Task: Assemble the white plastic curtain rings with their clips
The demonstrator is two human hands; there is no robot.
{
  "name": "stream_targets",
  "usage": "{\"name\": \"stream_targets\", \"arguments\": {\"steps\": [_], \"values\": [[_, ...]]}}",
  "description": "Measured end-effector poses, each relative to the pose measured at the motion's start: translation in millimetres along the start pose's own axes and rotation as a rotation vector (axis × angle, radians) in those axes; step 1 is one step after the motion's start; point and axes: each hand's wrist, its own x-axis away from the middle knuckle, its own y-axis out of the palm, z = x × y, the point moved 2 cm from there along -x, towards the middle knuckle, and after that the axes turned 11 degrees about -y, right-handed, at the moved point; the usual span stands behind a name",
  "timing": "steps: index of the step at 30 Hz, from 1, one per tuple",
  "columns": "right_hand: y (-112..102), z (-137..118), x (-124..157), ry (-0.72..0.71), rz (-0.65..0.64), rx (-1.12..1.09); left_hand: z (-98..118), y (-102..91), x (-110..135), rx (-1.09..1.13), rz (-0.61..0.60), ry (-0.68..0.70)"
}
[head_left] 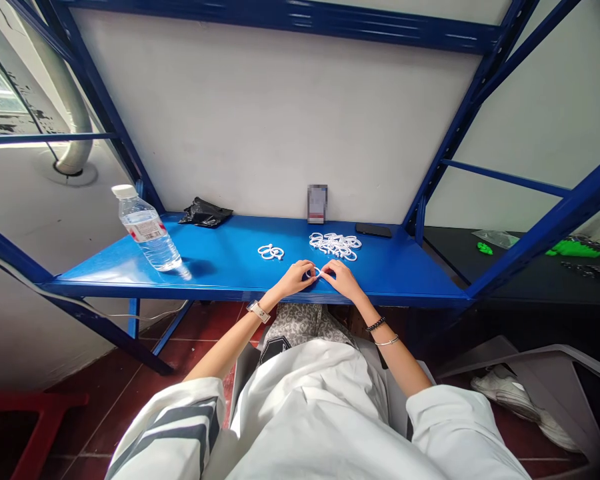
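Note:
My left hand (297, 278) and my right hand (341, 278) meet near the front edge of the blue table (230, 257). Between them is a thin white cord loop (314, 272), with the fingertips of both hands pinched on it. Part of the loop is hidden behind the fingers. Just beyond my right hand lies a heap of similar white cord loops (335, 245). A smaller group of white loops (271, 251) rests to the left of the heap, beyond my left hand.
A water bottle (149, 232) stands at the table's left. Along the back are a black plastic bag (206, 212), an upright phone-like screen (317, 204) against the wall and a dark phone (373, 230) lying flat. Blue posts (447, 127) frame the table.

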Motion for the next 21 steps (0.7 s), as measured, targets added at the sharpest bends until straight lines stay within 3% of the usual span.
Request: {"name": "stream_targets", "arguments": {"steps": [8,21], "values": [[-1,1,1,0.073,0.047,-0.272,8,-5.2,1,0.097,-0.016,-0.032],[-6,4,4,0.120,0.073,-0.410,18,-8.1,3,0.330,-0.049,-0.157]]}}
